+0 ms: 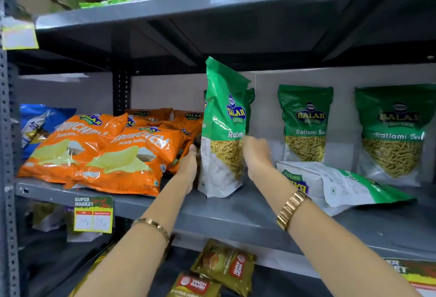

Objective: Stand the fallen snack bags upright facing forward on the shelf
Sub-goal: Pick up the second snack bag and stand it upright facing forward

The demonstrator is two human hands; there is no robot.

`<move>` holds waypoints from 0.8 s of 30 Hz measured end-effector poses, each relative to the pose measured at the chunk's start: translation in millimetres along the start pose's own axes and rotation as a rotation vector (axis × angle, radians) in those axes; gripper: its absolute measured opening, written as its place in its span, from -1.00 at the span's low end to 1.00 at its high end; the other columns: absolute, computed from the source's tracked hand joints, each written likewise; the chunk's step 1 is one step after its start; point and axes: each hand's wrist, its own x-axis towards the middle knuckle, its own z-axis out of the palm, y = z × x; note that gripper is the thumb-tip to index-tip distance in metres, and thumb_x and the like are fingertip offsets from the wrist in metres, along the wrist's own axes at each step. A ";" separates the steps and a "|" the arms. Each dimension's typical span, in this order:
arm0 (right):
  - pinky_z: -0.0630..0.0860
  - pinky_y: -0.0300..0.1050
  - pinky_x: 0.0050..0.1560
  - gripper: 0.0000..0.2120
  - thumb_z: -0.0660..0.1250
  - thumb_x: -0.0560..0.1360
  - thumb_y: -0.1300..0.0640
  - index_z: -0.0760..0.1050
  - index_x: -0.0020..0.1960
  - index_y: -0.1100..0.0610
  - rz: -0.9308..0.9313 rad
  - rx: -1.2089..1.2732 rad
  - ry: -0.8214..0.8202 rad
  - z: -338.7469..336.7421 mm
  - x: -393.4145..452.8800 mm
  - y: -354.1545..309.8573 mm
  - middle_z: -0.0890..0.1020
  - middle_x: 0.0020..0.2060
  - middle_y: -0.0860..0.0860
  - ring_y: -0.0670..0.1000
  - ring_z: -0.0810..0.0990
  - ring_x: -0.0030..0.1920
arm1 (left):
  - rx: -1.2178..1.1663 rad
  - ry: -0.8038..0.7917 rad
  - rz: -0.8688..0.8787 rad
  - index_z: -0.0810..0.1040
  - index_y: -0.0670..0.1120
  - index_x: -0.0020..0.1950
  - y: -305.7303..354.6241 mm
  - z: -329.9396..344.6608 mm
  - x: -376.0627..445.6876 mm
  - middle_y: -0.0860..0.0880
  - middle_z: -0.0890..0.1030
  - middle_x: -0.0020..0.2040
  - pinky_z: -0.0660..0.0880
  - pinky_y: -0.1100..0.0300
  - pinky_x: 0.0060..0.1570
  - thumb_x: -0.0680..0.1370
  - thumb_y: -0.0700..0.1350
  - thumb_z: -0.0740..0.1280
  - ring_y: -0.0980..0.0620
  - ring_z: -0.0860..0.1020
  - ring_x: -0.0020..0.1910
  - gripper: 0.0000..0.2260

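I held one green Ratlami Sev bag [224,131] upright between my two hands, its bottom resting on the grey shelf [212,214] near the front edge, about in the middle of its length. My left hand [188,167] pressed against the bag's left side with the fingers reaching behind it, and my right hand [256,155] lay flat on its right side, so both hands were grasping this same bag. The bag was turned a little, with its printed front facing partly to the right and not fully forward. Directly behind it another green bag [249,98] stood, mostly hidden. To the right, along the back wall of the shelf, two more green bags [305,124] [392,134] stood upright and faced forward. In front of them one fallen bag [342,185] lay flat on the shelf, its back side up, near the right part of the front edge, just beside my right wrist. On the left part of the shelf, orange chips bags [99,155] leaned back in a pile, and a blue bag [40,124] was at the left end.
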 end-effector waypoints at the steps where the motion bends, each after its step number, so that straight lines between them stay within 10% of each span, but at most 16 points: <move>1: 0.38 -0.03 0.10 -0.59 0.18 0.48 0.07 0.43 0.26 0.26 0.010 0.026 0.021 -1.4 2.5 -2.1 0.54 0.22 0.21 0.22 0.50 0.18 | -0.008 0.113 0.009 0.45 -0.13 0.32 -1.5 0.1 -3.6 -0.15 0.48 0.34 0.34 -0.08 0.35 0.56 0.17 0.04 -0.17 0.44 0.28 -0.50; 6: 0.36 0.04 0.34 -0.55 0.02 0.56 0.02 0.39 0.31 0.25 0.137 0.292 -0.129 13.8 15.6 -2.3 0.49 0.30 0.18 0.18 0.46 0.27 | -0.111 0.357 0.250 0.44 -0.08 0.33 -6.9 14.4 -55.2 -0.12 0.47 0.34 0.32 0.01 0.34 0.59 -0.01 0.08 -0.14 0.41 0.29 -0.64; 15: 0.37 0.06 0.34 -0.50 0.03 0.54 -0.14 0.48 0.27 0.13 0.155 0.338 -0.240 22.8 13.8 3.8 0.52 0.30 0.15 0.17 0.50 0.26 | 0.157 -0.020 0.165 -0.17 -0.04 0.52 -12.0 32.2 -75.5 -0.02 -0.15 0.57 -0.14 0.03 0.49 0.61 0.11 -0.07 0.00 -0.15 0.54 -0.46; 24: 0.20 0.11 0.37 -0.28 0.17 0.43 -0.29 0.24 0.41 0.16 0.052 0.019 -0.073 22.8 -1.5 17.2 0.20 0.46 0.16 0.24 0.17 0.44 | 0.171 -0.200 0.176 0.08 0.05 0.50 -10.6 -11.9 -10.6 -0.04 0.24 0.51 0.10 -0.13 0.47 0.57 0.20 -0.04 -0.06 0.21 0.47 -0.48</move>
